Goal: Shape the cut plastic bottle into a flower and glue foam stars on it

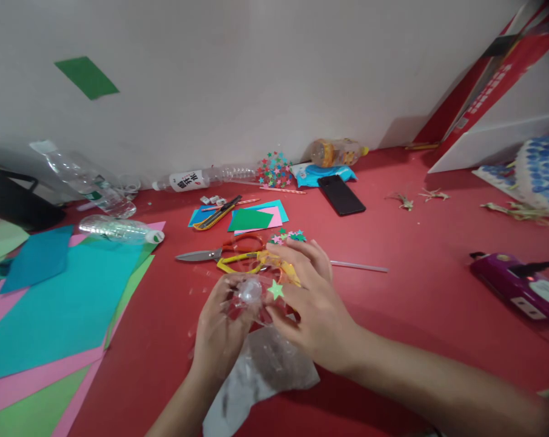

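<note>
My left hand [222,331] is closed around a clear plastic bottle piece [250,291] with a round, whitish end. Beside it, my right hand [322,312] has thumb and forefinger bent together at a small light green star [275,290], against the plastic. Translucent yellow-orange plastic [286,267] shows behind the right fingers and is partly hidden. Just beyond my hands lie scissors [199,256] with red and yellow handles. A crumpled white sheet [238,388] rests on the red table below my hands.
Coloured paper [74,309] covers the left side. Clear bottles [114,229] lie near the wall. A cutter knife [217,213], star confetti [275,170], a black phone [341,195] and a straw [360,266] lie farther back. A purple glue gun [520,285] is at right.
</note>
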The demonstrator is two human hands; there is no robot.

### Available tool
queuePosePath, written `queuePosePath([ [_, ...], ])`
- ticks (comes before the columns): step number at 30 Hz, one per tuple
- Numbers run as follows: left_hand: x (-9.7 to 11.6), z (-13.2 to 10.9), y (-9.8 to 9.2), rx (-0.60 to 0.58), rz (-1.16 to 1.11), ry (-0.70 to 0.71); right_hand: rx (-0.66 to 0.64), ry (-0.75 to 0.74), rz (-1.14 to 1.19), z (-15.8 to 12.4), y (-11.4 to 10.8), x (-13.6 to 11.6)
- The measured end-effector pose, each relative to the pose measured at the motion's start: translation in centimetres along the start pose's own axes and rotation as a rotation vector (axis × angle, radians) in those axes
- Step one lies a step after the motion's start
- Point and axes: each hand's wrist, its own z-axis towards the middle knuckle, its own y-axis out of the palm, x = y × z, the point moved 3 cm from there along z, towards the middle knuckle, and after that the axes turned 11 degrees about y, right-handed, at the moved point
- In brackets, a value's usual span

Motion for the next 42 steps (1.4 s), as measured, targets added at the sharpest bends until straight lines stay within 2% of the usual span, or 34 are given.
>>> queuePosePath([
  [5,0.5,0.1,0.2,0.001,-0.018,0.018,0.033,-0.023,-0.034,-0.1,0.0,0.0],
  [12,-0.5,-0.1,0.2,-0.013,-0.014,0.047,0.045,-0.034,-0.009,-0.3,0.0,-0.1],
  [16,-0.7,-0.1,0.4,-0.062,-0.041,0.075,0.078,-0.037,-0.028,-0.2,0.0,-0.1],
  [22,0.2,0.2,0.3,-0.014,-0.111,-0.057,0.01,-0.032,-0.02,0.0,-0.4,0.0],
  [25,0.5,0.3,0.2,0.022,-0.135,-0.072,-0.006,-0.03,-0.01,0.1,-0.6,-0.2],
  [29,-0.2,0.0,0.1,0.03,-0.147,-0.104,-0.02,-0.029,-0.004,0.1,-0.7,-0.3],
  [31,-0.9,-0.1,0.2,0.018,-0.221,-0.153,-0.027,-0.034,-0.011,0.0,-0.7,-0.3],
  [35,-1.9,-0.1,0.2,0.077,-0.377,-0.239,-0.023,-0.041,-0.017,-0.2,-1.1,-0.4],
  [39,-1.6,0.3,0.4,0.114,-0.425,-0.291,0.002,-0.049,0.029,-0.1,-1.6,-0.6],
  [42,-1.0,0.4,0.3,0.118,-0.418,-0.271,0.014,-0.049,0.06,0.0,-1.9,-0.8],
])
